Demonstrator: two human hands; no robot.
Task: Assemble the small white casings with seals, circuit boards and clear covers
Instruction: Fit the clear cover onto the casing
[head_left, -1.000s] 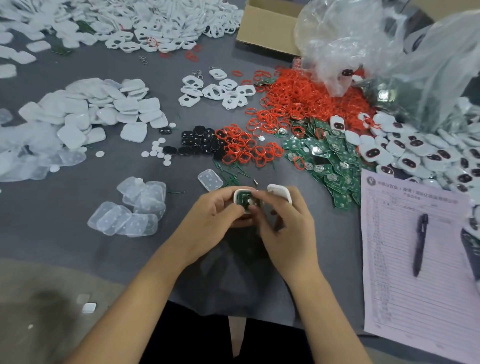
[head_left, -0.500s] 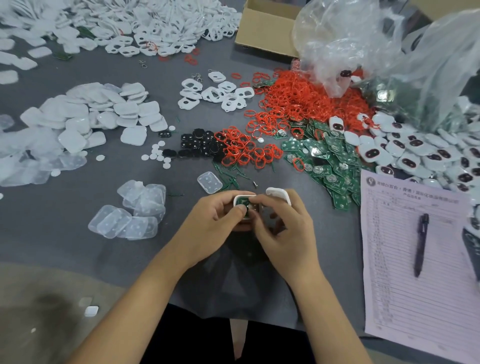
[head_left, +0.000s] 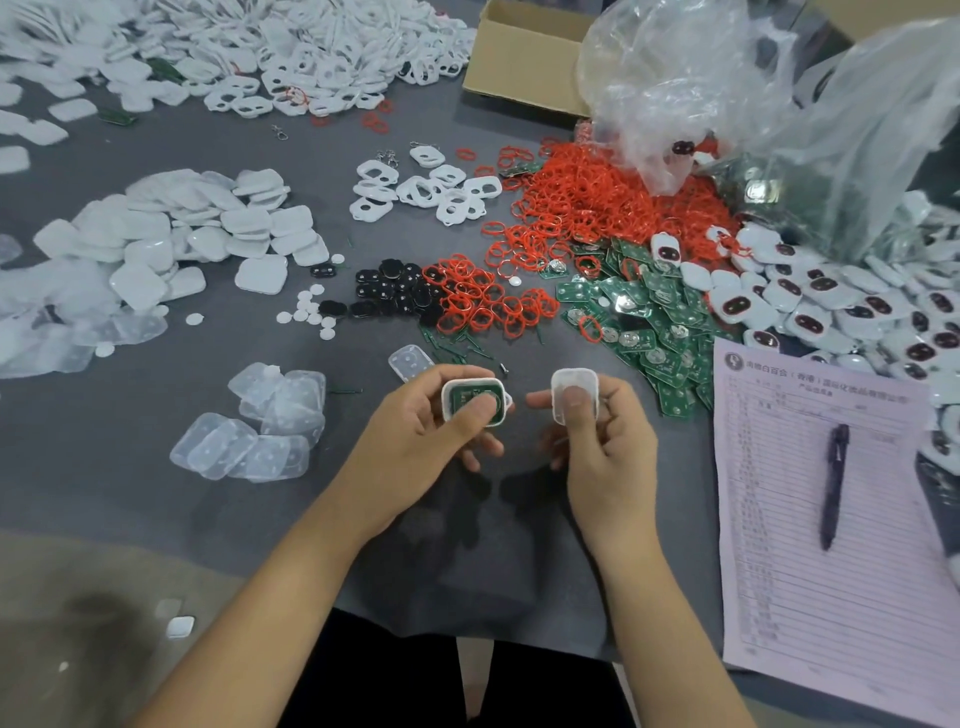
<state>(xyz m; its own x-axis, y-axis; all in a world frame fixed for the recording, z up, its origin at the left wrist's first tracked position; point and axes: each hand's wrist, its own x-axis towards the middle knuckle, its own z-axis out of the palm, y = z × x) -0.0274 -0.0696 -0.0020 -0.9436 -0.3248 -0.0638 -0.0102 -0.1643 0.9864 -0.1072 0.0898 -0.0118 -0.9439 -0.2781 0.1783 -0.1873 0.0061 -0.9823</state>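
- In the left hand (head_left: 415, 441), the fingers curl round a white casing (head_left: 474, 401) with its circuit board (head_left: 470, 397) seated, thumb pressing on it
- Just right of it, apart, the right hand (head_left: 602, 441) pinches a clear cover (head_left: 574, 395), not yet fitted
- Beyond the fingers, heaps of red seals (head_left: 587, 208) and boards on the counter (head_left: 156, 493) suggest many units remain

Two hands (head_left: 415, 441), one pen (head_left: 834, 483), one form sheet (head_left: 831, 597), one cardboard box (head_left: 524, 73); the small parts are too many to count.
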